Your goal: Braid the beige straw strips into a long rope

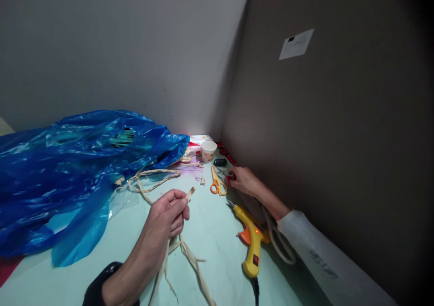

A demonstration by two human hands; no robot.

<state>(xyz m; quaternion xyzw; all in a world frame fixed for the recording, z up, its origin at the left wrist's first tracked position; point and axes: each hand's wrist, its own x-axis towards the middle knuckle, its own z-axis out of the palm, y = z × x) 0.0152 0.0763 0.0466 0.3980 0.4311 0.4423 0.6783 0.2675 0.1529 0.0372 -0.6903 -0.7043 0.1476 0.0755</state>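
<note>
Work surface (pixel 220 251) was a flat pale blue-green top, pushed into a corner (pixel 238 48). Left wall (pixel 95 44): plain grey, few small dark specks low down. Right wall (pixel 325 129): darker, brownish grey, one white paper (pixel 297 45) stuck on high and tilted, black square on it, print unreadable. Light was uneven: brighter mid-surface, shadow along the right wall's base, far right edge near black.

Small craft workspace, probably a workshop; little of the room showed, so a home wasn't ruled out. Table (pixel 217 233) sat in a corner between two plain walls (pixel 118 48), white notice (pixel 296 44) stuck on one. Glue gun (pixel 252 242), scissors (pixel 217 182), fibre strips (pixel 197 270), blue plastic sheet (pixel 81 175) covered it.
</note>
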